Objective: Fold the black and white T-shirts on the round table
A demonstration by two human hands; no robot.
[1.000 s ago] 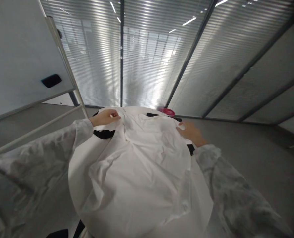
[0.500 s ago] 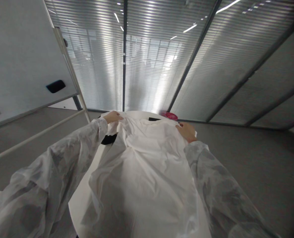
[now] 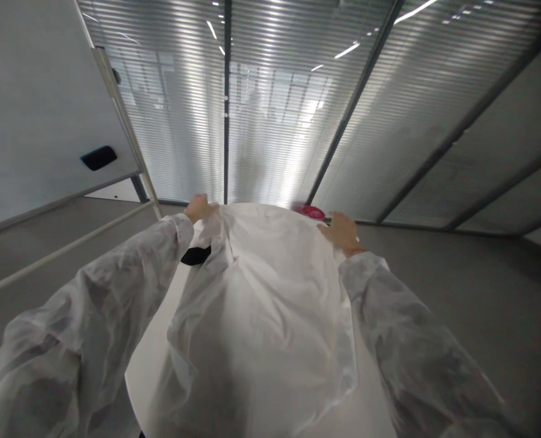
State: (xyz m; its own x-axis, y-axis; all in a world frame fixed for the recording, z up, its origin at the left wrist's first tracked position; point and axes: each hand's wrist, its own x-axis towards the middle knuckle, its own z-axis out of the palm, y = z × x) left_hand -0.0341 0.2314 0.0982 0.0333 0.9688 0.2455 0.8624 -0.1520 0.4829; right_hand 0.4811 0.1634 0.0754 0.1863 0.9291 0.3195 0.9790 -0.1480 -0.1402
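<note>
A white cloth garment (image 3: 270,304), which looks like a shirt, lies wrinkled over a pale table (image 3: 146,371). At its far left corner my left hand (image 3: 200,208) is closed on the cloth, fingertips pinched over the edge. On the opposite far corner my right hand (image 3: 344,233) grips the garment, thumb pointing inward; the cloth partly hides its hold. Sheer whitish sleeves cover both my forearms. Beside the garment's left edge, below my left hand, a black item (image 3: 196,255) shows on the table.
Behind the table's far edge is a red basket-like object (image 3: 313,212), partly hidden. A whiteboard on a frame (image 3: 37,91) stands at the left, with a black eraser-like object (image 3: 99,158) on it. Glass panels with blinds (image 3: 270,121) rise beyond the grey floor (image 3: 434,292).
The garment has shifted away from me and its far part now looks smoother, reaching the table's far edge. My hands have risen slightly with it. More of its near right hem shows.
</note>
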